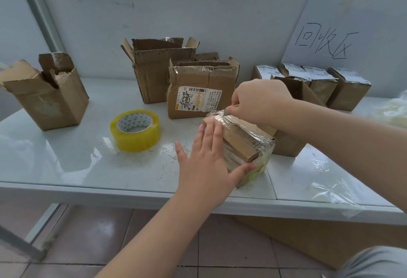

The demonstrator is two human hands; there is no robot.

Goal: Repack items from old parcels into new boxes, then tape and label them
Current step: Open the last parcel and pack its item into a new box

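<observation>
A small cardboard parcel (242,143) wrapped in clear tape stands near the table's front edge, right of centre. My left hand (204,163) lies flat against its left side, fingers straight, thumb on the near face. My right hand (259,101) is curled around a thin blade-like tool (226,111) whose tip touches the parcel's far top edge. A roll of yellowish tape (135,130) lies flat to the left of the parcel.
Opened empty boxes stand at the left (46,94) and back centre (158,68); a labelled box (200,92) sits behind the parcel. Several labelled parcels (319,83) line the back right. Crumpled clear plastic (326,189) lies on the white table (66,167) at the right.
</observation>
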